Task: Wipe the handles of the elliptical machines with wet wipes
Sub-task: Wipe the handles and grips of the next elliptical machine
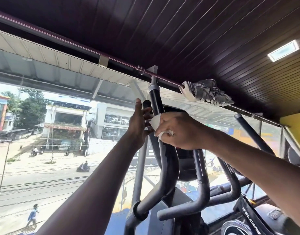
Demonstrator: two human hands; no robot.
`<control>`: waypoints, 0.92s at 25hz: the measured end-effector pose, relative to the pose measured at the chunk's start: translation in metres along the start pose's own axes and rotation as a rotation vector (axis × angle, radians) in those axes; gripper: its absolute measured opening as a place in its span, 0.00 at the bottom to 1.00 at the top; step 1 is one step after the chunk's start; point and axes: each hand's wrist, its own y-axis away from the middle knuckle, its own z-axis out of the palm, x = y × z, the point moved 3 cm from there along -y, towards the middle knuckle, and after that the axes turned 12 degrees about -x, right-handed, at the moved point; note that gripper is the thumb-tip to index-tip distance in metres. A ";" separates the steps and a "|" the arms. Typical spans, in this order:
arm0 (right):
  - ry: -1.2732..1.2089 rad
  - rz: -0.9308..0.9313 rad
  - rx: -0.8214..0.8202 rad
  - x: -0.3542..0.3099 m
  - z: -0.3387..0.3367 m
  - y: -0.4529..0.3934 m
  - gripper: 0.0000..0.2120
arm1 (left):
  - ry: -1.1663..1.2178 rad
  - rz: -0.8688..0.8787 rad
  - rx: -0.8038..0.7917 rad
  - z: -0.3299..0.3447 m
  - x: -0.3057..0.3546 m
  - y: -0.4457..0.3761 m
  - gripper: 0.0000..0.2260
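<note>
A white wet wipe (155,122) is pinched around the black handle (155,103) by the right hand (176,131). The left hand (139,122) is held beside it, fingers spread straight.

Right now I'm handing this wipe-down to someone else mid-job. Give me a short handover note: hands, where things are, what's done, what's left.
Right hand: grips a white wet wipe wrapped around the tall black handle of the near elliptical, below its top end.
Left hand: open, fingers straight, touching the same handle from the left side to steady it.
Done: cannot tell from this view how much of the handle has been wiped.
Left: the top end of this handle, the lower curved grips, the far handle on the right.
Note: a crumpled cloth hangs on the rail by the ceiling, unused.
</note>
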 end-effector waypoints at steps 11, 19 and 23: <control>0.152 -0.194 0.063 -0.006 0.026 0.021 0.10 | 0.045 -0.049 0.018 -0.004 -0.014 0.001 0.31; 0.020 -0.228 0.167 -0.009 0.046 0.037 0.11 | 0.039 -0.092 -0.014 0.003 -0.023 0.006 0.30; -0.065 -0.150 0.258 0.005 0.040 0.024 0.14 | 0.026 -0.084 -0.030 0.007 -0.021 0.002 0.29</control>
